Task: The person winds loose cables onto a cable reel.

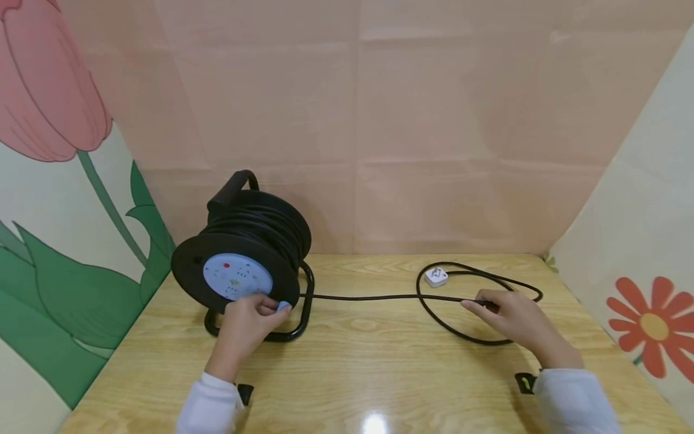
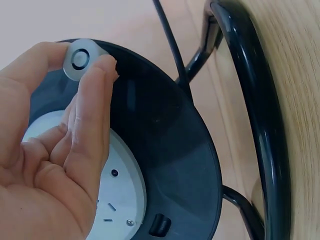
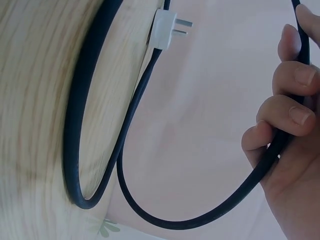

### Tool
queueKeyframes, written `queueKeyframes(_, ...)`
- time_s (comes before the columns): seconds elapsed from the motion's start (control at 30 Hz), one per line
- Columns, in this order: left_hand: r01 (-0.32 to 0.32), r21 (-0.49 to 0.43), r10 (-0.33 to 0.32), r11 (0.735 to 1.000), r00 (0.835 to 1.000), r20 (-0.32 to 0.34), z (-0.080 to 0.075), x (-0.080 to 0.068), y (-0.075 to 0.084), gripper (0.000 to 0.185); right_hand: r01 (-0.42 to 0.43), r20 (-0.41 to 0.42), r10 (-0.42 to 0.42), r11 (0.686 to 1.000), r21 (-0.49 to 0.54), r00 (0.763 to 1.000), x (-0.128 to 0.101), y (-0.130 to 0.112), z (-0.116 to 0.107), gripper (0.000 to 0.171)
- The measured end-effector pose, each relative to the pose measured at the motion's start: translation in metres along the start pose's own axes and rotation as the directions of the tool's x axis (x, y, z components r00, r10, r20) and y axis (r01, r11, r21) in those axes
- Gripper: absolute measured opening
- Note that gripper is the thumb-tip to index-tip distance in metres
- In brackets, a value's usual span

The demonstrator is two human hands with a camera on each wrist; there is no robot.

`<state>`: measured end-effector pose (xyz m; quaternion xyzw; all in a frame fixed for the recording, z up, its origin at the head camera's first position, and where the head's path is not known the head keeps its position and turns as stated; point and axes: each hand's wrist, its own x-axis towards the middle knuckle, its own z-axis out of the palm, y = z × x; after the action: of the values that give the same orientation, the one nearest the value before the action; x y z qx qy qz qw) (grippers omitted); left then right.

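Note:
A black cable reel [image 1: 255, 235] stands on its tubular frame at the left, cable wound round its drum. Its front disc carries a pale socket panel [image 1: 237, 275]. My left hand [image 1: 245, 322] pinches the small pale-blue crank knob [image 2: 81, 59] near the disc's rim, between thumb and fingertips. From the reel a black cable [image 1: 363, 298] runs nearly straight to the right. My right hand [image 1: 512, 316] grips that cable, fingers curled round it in the right wrist view. Beyond this grip the cable loops on the table, ending in a white plug [image 1: 436, 276] with its prongs upward.
The light wooden table [image 1: 347, 374] meets a pinkish covered wall [image 1: 358, 132] at the back. Side panels bear a painted tulip [image 1: 54, 84] on the left and a red flower [image 1: 653, 325] on the right. The reel's black tube frame [image 2: 265, 125] juts beside the disc.

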<state>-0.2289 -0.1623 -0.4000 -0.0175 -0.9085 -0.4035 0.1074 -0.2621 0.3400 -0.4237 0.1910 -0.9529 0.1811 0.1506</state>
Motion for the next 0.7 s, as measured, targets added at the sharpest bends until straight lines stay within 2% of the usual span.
queueKeyframes(0.4, 0.076, -0.077, -0.068, 0.994, 0.993, 0.095, -0.005, 0.002, -0.009, 0.038, 0.001, -0.003, -0.001, 1.0, 0.01, 1.0, 0.0, -0.001, 0.001, 0.025)
queueKeyframes(0.7, 0.164, -0.09, -0.147, 0.982, 0.974, 0.169, -0.007, 0.006, -0.025, 0.039, -0.029, -0.001, 0.029, 1.0, 0.0, 1.0, -0.001, 0.003, -0.002, 0.03)
